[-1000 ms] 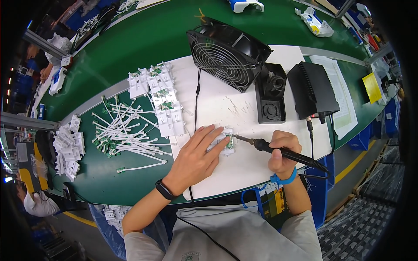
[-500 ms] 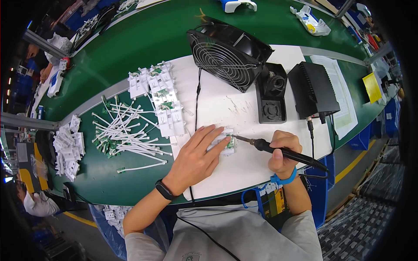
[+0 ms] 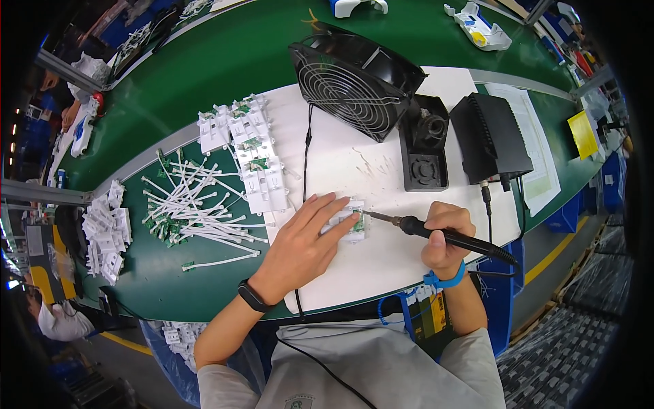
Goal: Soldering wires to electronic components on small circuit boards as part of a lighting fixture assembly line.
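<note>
My left hand (image 3: 303, 245) lies with its fingers stretched out over a white plastic housing (image 3: 355, 234) on the white work sheet. Its index fingertip rests at the small green circuit board (image 3: 359, 219) set in that housing; the left part of the piece is hidden under the fingers. A black soldering iron (image 3: 480, 247) is gripped in my right hand (image 3: 447, 235), thumb and fingers closed round the handle. The iron points left, and its thin metal tip is at the right edge of the circuit board. Whether the tip touches is too small to tell.
Left of the sheet lie white cables with green boards (image 3: 197, 211), a row of white housings (image 3: 262, 180) and a housing pile (image 3: 107, 228). A black fan (image 3: 354, 85), an iron stand (image 3: 426, 153) and a black power box (image 3: 492, 136) stand beyond my hands. A black cord (image 3: 306, 153) crosses the sheet.
The whole view has shifted slightly. Both hands, the housing and the soldering iron keep almost the same places relative to each other.
</note>
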The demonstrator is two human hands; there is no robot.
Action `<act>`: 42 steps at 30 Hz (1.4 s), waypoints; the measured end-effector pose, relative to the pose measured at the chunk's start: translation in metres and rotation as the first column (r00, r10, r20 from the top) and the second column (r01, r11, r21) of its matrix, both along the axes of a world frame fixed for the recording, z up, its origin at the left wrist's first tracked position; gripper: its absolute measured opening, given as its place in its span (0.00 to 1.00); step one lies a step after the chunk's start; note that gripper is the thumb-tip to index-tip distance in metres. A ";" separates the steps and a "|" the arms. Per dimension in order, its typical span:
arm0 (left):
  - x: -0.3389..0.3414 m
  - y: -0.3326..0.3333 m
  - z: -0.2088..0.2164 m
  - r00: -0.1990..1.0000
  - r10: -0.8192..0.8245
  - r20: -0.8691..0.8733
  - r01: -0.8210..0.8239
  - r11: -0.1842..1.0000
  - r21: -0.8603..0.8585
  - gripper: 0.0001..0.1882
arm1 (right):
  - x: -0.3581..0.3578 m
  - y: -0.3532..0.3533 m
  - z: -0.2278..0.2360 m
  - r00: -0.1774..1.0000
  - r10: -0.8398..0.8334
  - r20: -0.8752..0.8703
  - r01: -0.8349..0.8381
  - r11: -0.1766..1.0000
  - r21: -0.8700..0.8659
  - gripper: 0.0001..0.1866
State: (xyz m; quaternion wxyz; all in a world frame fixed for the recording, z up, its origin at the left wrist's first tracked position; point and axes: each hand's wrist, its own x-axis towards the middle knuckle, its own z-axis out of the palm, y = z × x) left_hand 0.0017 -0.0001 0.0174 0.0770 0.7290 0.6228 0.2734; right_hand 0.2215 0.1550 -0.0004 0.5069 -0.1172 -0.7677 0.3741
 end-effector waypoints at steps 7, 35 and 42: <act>-0.001 -0.001 0.002 0.989 0.080 0.121 -0.074 0.996 -0.053 0.29 | -0.001 0.000 -0.001 0.999 -0.017 -0.041 0.017 1.000 -0.002 0.14; -0.007 0.001 0.000 0.995 0.065 0.073 -0.062 0.997 -0.046 0.31 | -0.001 0.002 0.007 0.963 0.268 -0.025 -0.269 0.963 -0.032 0.07; -0.007 0.000 0.000 0.995 0.066 0.079 -0.062 0.997 -0.047 0.31 | -0.001 0.003 0.005 0.969 0.244 -0.046 -0.245 0.969 -0.025 0.07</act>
